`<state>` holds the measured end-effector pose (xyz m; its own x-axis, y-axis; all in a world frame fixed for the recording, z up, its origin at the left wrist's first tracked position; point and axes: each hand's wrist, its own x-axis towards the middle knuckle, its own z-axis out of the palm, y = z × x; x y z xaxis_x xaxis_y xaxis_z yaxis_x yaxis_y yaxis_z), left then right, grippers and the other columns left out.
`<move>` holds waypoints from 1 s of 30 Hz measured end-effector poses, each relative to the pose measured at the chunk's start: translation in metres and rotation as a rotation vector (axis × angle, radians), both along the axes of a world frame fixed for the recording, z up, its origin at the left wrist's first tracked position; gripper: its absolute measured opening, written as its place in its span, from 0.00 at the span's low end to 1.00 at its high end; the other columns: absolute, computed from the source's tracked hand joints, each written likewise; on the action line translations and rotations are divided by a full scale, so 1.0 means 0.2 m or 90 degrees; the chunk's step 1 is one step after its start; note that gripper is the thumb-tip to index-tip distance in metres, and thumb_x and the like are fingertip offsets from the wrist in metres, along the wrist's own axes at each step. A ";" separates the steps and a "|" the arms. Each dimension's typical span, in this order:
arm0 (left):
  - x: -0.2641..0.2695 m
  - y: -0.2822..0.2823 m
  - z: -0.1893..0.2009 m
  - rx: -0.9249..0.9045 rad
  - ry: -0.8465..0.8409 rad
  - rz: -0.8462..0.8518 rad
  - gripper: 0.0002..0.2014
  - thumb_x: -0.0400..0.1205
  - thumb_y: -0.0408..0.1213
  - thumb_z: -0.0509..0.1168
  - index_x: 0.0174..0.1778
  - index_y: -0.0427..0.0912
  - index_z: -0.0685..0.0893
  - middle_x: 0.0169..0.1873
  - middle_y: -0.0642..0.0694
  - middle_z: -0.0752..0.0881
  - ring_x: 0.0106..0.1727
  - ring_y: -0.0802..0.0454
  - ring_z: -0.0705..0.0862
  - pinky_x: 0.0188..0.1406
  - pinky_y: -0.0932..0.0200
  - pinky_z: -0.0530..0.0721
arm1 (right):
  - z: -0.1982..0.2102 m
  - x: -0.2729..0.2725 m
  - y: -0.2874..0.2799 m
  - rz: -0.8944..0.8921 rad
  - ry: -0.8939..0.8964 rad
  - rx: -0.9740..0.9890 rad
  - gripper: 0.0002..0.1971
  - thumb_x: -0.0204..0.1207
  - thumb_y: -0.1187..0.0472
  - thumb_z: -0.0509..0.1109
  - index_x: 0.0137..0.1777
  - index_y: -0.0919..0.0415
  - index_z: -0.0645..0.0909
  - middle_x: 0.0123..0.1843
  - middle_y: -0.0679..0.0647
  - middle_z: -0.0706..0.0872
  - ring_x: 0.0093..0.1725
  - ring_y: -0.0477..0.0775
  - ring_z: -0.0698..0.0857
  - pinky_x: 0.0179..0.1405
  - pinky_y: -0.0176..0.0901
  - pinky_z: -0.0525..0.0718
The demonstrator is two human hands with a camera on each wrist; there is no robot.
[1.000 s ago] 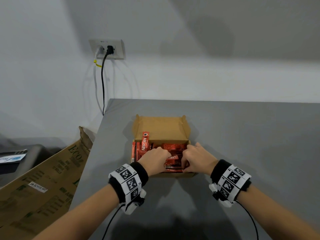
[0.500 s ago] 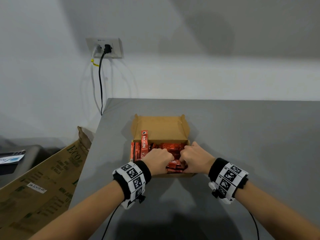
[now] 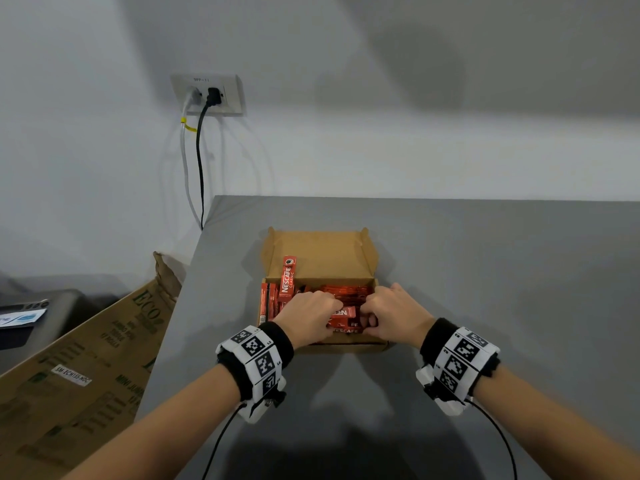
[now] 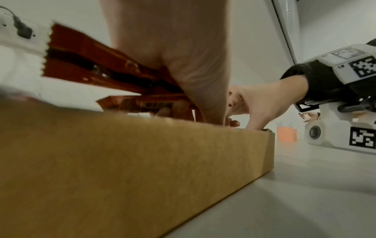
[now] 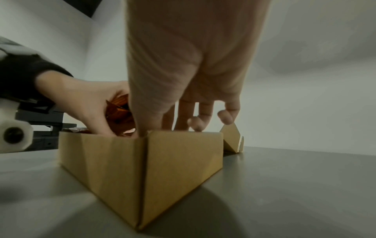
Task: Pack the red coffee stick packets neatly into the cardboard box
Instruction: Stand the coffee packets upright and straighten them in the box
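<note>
An open cardboard box (image 3: 346,347) sits on the grey table, its lid flap (image 3: 318,252) tilted back. Red coffee stick packets (image 3: 346,293) fill it. One packet (image 3: 287,279) stands up against the lid at the left. My left hand (image 3: 311,313) reaches into the box's near side, its fingers curled around a bundle of packets (image 4: 91,67). My right hand (image 3: 391,311) is in the near right corner, with its thumb (image 5: 142,112) pushed down inside the wall and its fingers (image 5: 203,116) curled at the packets' right ends. More packets (image 3: 344,322) show between the two hands.
The grey table (image 3: 485,271) runs to the right and toward me. Its left edge is close to the box. A large brown carton (image 3: 86,368) leans below that edge. A wall socket (image 3: 207,95) with two cables sits on the wall behind.
The hands came together over the packets half a second ago. Now they are slightly apart again, with a few packets showing between them. The box has not moved.
</note>
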<state>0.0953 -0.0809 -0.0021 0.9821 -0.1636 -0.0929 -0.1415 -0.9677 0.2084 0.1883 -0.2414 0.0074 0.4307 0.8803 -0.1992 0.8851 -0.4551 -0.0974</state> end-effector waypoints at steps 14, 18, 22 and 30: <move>-0.01 0.02 0.00 -0.035 0.016 0.030 0.11 0.79 0.36 0.66 0.56 0.38 0.82 0.53 0.44 0.84 0.51 0.45 0.84 0.50 0.51 0.84 | 0.03 0.02 0.00 -0.048 0.039 -0.016 0.10 0.71 0.49 0.73 0.49 0.52 0.84 0.44 0.43 0.84 0.52 0.47 0.81 0.51 0.42 0.68; -0.03 0.04 0.04 -0.261 -0.025 0.132 0.08 0.80 0.33 0.65 0.54 0.40 0.78 0.47 0.46 0.85 0.44 0.51 0.86 0.44 0.60 0.86 | 0.04 0.02 -0.03 -0.059 0.046 0.159 0.15 0.74 0.46 0.71 0.56 0.53 0.81 0.44 0.44 0.80 0.41 0.43 0.77 0.50 0.46 0.80; -0.03 0.03 0.10 -0.519 0.030 0.207 0.35 0.76 0.28 0.70 0.74 0.42 0.57 0.47 0.47 0.83 0.40 0.56 0.87 0.40 0.60 0.87 | 0.04 -0.08 0.04 -0.076 0.197 0.408 0.24 0.80 0.51 0.64 0.75 0.54 0.67 0.54 0.41 0.75 0.42 0.37 0.75 0.50 0.33 0.79; -0.06 0.12 0.18 -0.525 0.069 0.176 0.20 0.77 0.40 0.72 0.64 0.41 0.78 0.41 0.51 0.84 0.22 0.67 0.79 0.22 0.72 0.77 | 0.05 -0.01 0.11 -0.072 0.157 0.544 0.04 0.70 0.70 0.75 0.44 0.64 0.87 0.41 0.52 0.88 0.41 0.43 0.84 0.45 0.37 0.84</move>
